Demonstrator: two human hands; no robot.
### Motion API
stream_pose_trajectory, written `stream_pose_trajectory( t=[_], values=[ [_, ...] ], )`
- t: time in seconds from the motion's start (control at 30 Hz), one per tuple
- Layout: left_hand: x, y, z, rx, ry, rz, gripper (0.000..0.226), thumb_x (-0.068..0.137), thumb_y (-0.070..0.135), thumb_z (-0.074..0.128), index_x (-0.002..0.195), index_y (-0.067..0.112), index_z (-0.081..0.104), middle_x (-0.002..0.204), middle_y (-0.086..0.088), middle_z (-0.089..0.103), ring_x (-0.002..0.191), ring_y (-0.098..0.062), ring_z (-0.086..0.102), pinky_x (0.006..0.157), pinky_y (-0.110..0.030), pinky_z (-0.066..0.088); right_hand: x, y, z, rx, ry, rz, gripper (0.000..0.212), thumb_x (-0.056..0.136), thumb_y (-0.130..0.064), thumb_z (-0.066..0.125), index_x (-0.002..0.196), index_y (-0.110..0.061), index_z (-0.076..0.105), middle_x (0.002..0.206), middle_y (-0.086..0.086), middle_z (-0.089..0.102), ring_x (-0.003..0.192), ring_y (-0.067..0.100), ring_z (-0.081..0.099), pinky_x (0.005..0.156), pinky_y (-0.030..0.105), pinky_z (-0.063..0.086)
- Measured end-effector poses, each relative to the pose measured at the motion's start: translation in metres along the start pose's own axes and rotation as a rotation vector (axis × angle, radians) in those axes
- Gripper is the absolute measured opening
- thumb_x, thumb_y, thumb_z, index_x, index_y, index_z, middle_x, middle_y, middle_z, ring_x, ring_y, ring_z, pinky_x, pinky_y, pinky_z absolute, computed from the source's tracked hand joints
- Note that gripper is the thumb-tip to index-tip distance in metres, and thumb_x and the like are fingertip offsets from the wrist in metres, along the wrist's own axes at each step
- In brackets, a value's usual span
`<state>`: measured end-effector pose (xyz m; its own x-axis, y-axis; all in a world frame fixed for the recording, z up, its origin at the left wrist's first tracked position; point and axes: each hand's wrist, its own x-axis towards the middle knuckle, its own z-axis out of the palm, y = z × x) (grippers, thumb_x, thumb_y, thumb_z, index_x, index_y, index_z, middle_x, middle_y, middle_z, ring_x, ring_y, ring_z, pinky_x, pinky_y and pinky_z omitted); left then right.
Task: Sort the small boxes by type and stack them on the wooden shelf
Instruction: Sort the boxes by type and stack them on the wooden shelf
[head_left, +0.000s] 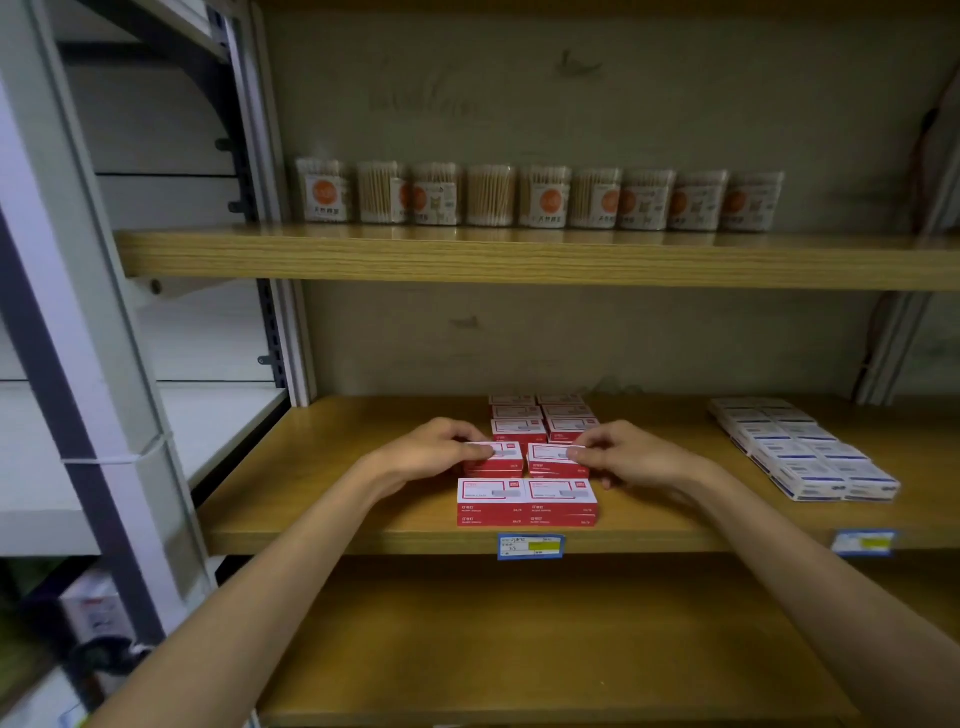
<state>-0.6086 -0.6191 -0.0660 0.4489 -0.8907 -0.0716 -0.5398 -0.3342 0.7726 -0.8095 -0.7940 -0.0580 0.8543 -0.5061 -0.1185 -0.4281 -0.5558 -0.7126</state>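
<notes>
Item: small red-and-white cardboard boxes, laid flat in two columns on the middle wooden shelf board, the columns running from the front edge toward the back wall. My left hand pinches the top box of the left short stack, thumb on its lid, fingers curled over the far edge. My right hand pinches the top box of the right short stack in the same way; the two stacks sit just beside each other. At 6 o'clock from them, a front pair of red-and-white boxes stands two high, touching side by side at the shelf's front. At 12 o'clock, more red boxes reach back to the wall. At 3 o'clock, well apart, lie white boxes with blue print in two rows. Blue-and-yellow paper price tags hang on the front edge. On the upper wooden shelf, clear round tubs of cotton swabs stand in a row.
</notes>
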Motion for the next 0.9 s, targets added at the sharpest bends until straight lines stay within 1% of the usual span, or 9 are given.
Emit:
stream_pose_trajectory(
  t=[0.2,0.37,0.43,0.53,0.6,0.63,0.7,0.77,0.9],
  values=[
    [-0.005,-0.002,-0.001,0.013,-0.018,0.000,0.023,0.097,0.038,0.060,0.115,0.025,0.066,0.112,0.009,0.070,0.104,-0.008,0.066,0.095,-0.031,0.052,-0.003,-0.001,0.004,-0.026,-0.004,-0.052,0.021,0.103,-0.034,0.053,0.112,-0.019,0.064,0.106,-0.006,0.065,0.082,0.005,0.060,0.063,0.014,0.046],
    [-0.010,-0.001,-0.001,0.005,-0.043,0.011,0.019,0.097,0.034,0.062,0.113,0.024,0.067,0.112,0.007,0.071,0.106,-0.009,0.066,0.101,-0.038,0.051,-0.001,0.005,0.006,-0.065,-0.008,-0.100,0.014,0.100,-0.038,0.057,0.108,-0.030,0.065,0.115,-0.008,0.065,0.109,0.008,0.061,0.096,0.031,0.052],
    [-0.015,0.000,-0.001,0.015,-0.063,0.019,0.025,0.095,0.044,0.062,0.113,0.026,0.067,0.113,0.009,0.070,0.106,-0.008,0.065,0.103,-0.038,0.050,-0.002,0.005,0.005,-0.079,-0.027,-0.107,0.016,0.100,-0.039,0.057,0.109,-0.030,0.066,0.117,-0.009,0.064,0.113,0.009,0.059,0.103,0.037,0.050],
    [-0.024,0.000,-0.008,0.034,-0.171,0.028,0.063,0.071,0.072,0.070,0.120,0.034,0.061,0.122,0.012,0.065,0.114,-0.007,0.060,0.105,-0.035,0.044,-0.010,-0.002,0.003,-0.081,-0.046,-0.114,0.041,0.092,-0.059,0.054,0.116,-0.028,0.066,0.119,-0.012,0.063,0.113,0.008,0.058,0.103,0.035,0.048],
    [-0.029,0.000,-0.012,0.089,-0.262,0.024,0.086,0.057,0.067,0.081,0.131,0.036,0.050,0.129,0.014,0.059,0.119,-0.006,0.056,0.106,-0.032,0.044,-0.016,-0.008,0.002,-0.087,-0.100,-0.114,0.062,0.080,-0.072,0.057,0.124,-0.029,0.062,0.117,-0.018,0.057,0.110,0.007,0.057,0.095,0.026,0.048],
    [-0.031,0.000,-0.013,0.118,-0.282,0.023,0.091,0.056,0.059,0.087,0.134,0.035,0.047,0.130,0.015,0.057,0.119,-0.004,0.055,0.106,-0.031,0.045,-0.018,-0.010,0.002,-0.114,-0.134,-0.113,0.063,0.080,-0.067,0.064,0.129,-0.030,0.058,0.117,-0.020,0.054,0.107,0.005,0.056,0.087,0.019,0.047],
    [-0.032,-0.001,-0.009,0.169,-0.247,0.039,0.088,0.059,0.042,0.094,0.133,0.033,0.046,0.126,0.016,0.058,0.115,-0.002,0.056,0.103,-0.026,0.047,-0.017,-0.009,0.003,-0.151,-0.192,-0.117,0.062,0.081,-0.046,0.077,0.135,-0.027,0.052,0.118,-0.017,0.052,0.103,0.001,0.056,0.076,0.009,0.046],
    [-0.032,-0.002,-0.003,0.185,-0.162,0.077,0.078,0.062,0.033,0.094,0.127,0.030,0.052,0.120,0.016,0.061,0.110,-0.001,0.058,0.095,-0.020,0.049,-0.014,-0.005,0.004,-0.154,-0.199,-0.131,0.064,0.076,-0.033,0.086,0.130,-0.026,0.053,0.121,-0.013,0.054,0.104,0.001,0.058,0.074,0.005,0.047],
    [-0.031,-0.004,-0.002,0.171,-0.113,0.114,0.071,0.061,0.032,0.095,0.122,0.028,0.058,0.116,0.016,0.064,0.107,-0.002,0.060,0.091,-0.020,0.051,-0.006,-0.002,0.007,-0.153,-0.168,-0.165,0.064,0.069,-0.034,0.092,0.122,-0.030,0.057,0.126,-0.010,0.055,0.112,0.005,0.058,0.090,0.020,0.053]
  ],
)
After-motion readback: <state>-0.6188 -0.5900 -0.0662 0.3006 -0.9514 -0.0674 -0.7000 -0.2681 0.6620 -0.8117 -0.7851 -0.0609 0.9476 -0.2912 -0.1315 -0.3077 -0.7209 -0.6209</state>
